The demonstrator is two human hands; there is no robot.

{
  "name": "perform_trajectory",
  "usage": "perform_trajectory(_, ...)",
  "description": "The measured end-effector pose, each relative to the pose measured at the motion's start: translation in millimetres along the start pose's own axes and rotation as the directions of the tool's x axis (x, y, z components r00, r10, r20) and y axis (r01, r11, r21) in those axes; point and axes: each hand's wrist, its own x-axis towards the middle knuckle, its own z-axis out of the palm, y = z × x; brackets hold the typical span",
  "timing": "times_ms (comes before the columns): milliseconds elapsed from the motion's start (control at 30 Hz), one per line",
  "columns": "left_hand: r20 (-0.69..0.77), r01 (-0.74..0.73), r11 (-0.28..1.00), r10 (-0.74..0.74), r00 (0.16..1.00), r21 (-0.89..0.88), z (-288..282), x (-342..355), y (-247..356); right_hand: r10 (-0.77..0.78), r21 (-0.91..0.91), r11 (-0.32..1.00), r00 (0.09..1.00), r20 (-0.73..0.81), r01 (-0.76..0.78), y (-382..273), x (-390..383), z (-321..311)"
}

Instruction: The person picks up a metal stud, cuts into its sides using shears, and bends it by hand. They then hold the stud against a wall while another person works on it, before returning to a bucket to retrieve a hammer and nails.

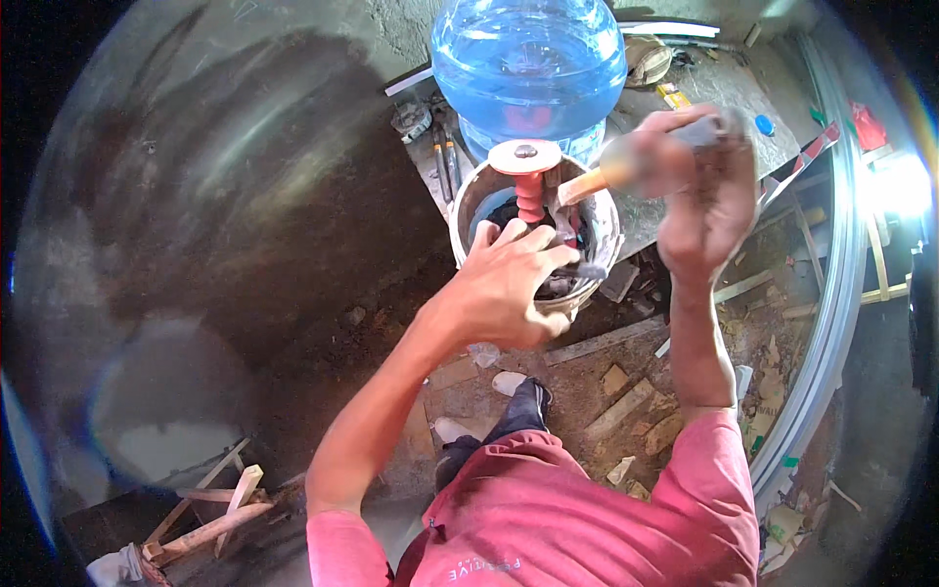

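My left hand (509, 289) is over the near rim of a whitish, stained bucket (462, 230), fingers bent and spread apart. I see nothing held in it. A dark grey tool end (590, 271) lies beside its fingers, among dark items inside the bucket. My right hand (709, 210), raised at the bucket's right, is closed round a tool with a pale wooden handle (584, 186). The handle slants down to the bucket's opening; its dark upper end is blurred, so I cannot tell its kind. A red ribbed handle with a white disc top (525, 157) stands up from the bucket.
Behind the bucket, a large blue water bottle (528, 64) stands on a grey board (646, 210). Orange-and-black-handled pliers (446, 161), a tape roll (411, 119) and a blue cap (764, 124) lie there. Wood scraps (618, 409) litter the floor; metal profiles (831, 362) run along the right.
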Motion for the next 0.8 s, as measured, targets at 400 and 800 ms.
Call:
perform_trajectory(400, 0.401, 0.024, 0.997, 0.007, 0.916, -0.072, -37.0, 68.5, -33.8, -0.445, -0.665, 0.716, 0.595, -0.669, -0.212, -43.9, -5.9, -76.0)
perform_trajectory(800, 0.377, -0.408, 0.074, 0.266, 0.887, 0.91, 15.1, 59.5, -30.2, -0.409, -0.658, 0.593, 0.531, -0.742, -0.463, -45.0, -131.6, -168.7)
